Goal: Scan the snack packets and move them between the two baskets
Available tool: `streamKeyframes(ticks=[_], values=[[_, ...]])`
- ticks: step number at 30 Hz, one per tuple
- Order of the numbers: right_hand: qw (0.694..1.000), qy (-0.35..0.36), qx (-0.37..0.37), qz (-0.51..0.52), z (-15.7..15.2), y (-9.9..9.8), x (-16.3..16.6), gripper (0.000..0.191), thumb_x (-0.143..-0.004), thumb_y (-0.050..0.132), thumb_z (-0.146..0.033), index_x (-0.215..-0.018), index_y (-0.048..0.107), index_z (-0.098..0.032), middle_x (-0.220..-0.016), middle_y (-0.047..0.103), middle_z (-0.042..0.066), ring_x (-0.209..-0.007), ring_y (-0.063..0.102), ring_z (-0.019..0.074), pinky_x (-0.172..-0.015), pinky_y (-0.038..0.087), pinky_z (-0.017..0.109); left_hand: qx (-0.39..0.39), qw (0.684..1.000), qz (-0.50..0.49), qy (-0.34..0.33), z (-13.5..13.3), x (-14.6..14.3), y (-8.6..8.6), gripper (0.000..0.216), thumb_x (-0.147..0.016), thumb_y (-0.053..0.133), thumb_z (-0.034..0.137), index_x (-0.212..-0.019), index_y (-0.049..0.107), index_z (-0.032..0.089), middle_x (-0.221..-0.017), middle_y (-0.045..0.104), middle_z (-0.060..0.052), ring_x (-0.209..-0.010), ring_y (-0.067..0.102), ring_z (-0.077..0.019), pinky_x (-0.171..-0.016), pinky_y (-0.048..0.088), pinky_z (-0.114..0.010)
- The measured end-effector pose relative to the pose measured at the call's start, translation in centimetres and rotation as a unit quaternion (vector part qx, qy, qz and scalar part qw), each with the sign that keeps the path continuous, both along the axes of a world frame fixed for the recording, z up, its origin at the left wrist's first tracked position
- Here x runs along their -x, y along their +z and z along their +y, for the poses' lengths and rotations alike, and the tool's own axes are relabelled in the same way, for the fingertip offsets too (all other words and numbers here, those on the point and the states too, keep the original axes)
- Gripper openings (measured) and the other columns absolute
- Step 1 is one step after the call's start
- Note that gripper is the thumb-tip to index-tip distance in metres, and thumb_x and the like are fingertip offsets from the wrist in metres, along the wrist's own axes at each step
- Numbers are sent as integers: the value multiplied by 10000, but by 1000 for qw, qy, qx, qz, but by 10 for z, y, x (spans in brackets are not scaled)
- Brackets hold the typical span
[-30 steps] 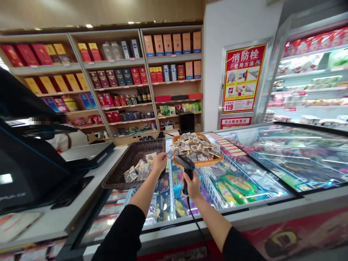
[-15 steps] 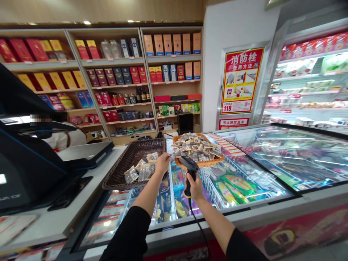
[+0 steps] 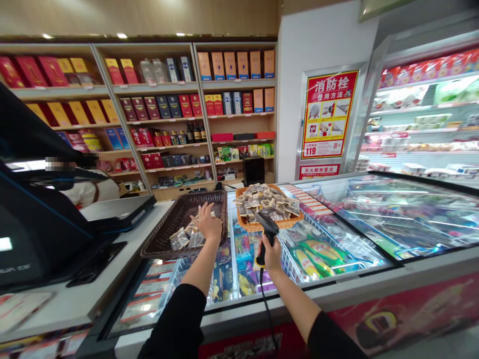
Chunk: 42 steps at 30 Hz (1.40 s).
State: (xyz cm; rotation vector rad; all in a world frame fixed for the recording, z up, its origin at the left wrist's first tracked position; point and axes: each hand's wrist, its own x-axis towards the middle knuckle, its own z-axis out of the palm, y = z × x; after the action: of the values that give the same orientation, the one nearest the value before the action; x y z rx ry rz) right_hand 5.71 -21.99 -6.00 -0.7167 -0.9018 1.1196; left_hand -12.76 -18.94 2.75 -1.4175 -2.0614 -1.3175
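My left hand is over the dark brown woven basket, its fingers spread and nothing in its grasp. Several small clear packets lie in the basket, partly hidden by that hand. My right hand grips the handle of a black and yellow barcode scanner, with its head pointing away from me and a black cable hanging down. Just beyond the scanner, an orange woven basket is heaped with small packets bearing dark print.
Both baskets rest on the glass-topped freezer, which holds bagged goods. At the left are a counter scale and a black checkout machine. A person is behind it. Shelves of boxed goods line the back wall.
My left hand has moved left, from the near edge of the orange basket to over the brown basket, and its fingers have opened. The scanner stays in my right hand.
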Motion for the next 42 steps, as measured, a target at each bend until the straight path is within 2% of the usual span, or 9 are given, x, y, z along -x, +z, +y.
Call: streamKeyframes(ticks=[6, 12, 16, 19, 25, 29, 33, 38, 42], values=[[998, -60, 35, 4, 15, 5, -47, 385, -712, 653, -548, -699, 455, -219, -486, 518, -65, -318, 453, 113, -325, 370, 243, 49, 968, 176, -174, 15, -26, 4, 529, -733, 378, -15, -1122, 621, 249, -1236, 606, -37, -1268, 447, -190, -1156, 137, -447], [992, -113, 50, -3, 29, -8, -91, 371, -709, 653, -536, -711, 454, -223, -455, 505, -73, -307, 446, 117, -315, 369, 239, 112, 900, 268, -325, 55, -112, 5, 434, -794, 413, 33, -1110, 647, 215, -1226, 610, -75, -1223, 484, -196, -1117, 255, -392], [988, -131, 78, 35, 32, -15, -93, 384, -708, 640, -553, -702, 447, -221, -445, 493, -76, -304, 455, 117, -313, 381, 237, 138, 859, 307, -385, 82, -159, 3, 402, -808, 446, 42, -1099, 653, 226, -1187, 630, -82, -1191, 505, -196, -1069, 313, -377], [986, -133, 91, 36, 33, -16, -91, 396, -706, 637, -561, -661, 438, -222, -424, 482, -70, -304, 449, 115, -310, 375, 236, 160, 848, 326, -387, 93, -167, 2, 328, -801, 488, 54, -1009, 684, 216, -1059, 678, -105, -1114, 556, -214, -1025, 345, -381], [987, -118, 100, 45, 33, -14, -90, 418, -674, 671, -569, -660, 447, -217, -421, 483, -74, -295, 443, 114, -297, 362, 231, 185, 842, 332, -383, 81, -126, 8, 330, -805, 500, 67, -1036, 684, 215, -1018, 693, -109, -1026, 609, -236, -941, 402, -353], [991, -109, 69, 30, 27, -12, -86, 412, -687, 669, -570, -682, 459, -216, -449, 509, -69, -302, 442, 110, -308, 363, 231, 203, 902, 196, -325, 60, -73, 13, 332, -838, 491, 149, -1112, 653, 242, -981, 705, -87, -899, 655, -226, -792, 458, -292], [996, -76, 14, -53, 19, -6, -65, 382, -731, 642, -557, -678, 488, -212, -410, 485, -70, -305, 437, 115, -340, 368, 233, 147, 954, -16, -261, 47, -14, 2, 211, -838, 504, 269, -945, 674, 204, -866, 708, -60, -845, 655, -209, -721, 469, -264], [989, 10, -39, -145, 10, 4, -19, 298, -764, 631, -480, -700, 524, -210, -410, 484, -67, -324, 446, 118, -361, 366, 226, 84, 922, -272, -264, 42, 21, -24, 210, -819, 480, 317, -841, 613, 157, -574, 589, 12, -535, 575, -140, -541, 447, -236], [988, 54, -38, -139, 6, 4, 6, 259, -771, 622, -448, -729, 523, -213, -429, 481, -74, -310, 416, 106, -346, 349, 221, 58, 898, -330, -284, 43, 20, -33, 212, -799, 508, 337, -829, 601, 149, -533, 547, 37, -488, 532, -111, -512, 429, -218]])
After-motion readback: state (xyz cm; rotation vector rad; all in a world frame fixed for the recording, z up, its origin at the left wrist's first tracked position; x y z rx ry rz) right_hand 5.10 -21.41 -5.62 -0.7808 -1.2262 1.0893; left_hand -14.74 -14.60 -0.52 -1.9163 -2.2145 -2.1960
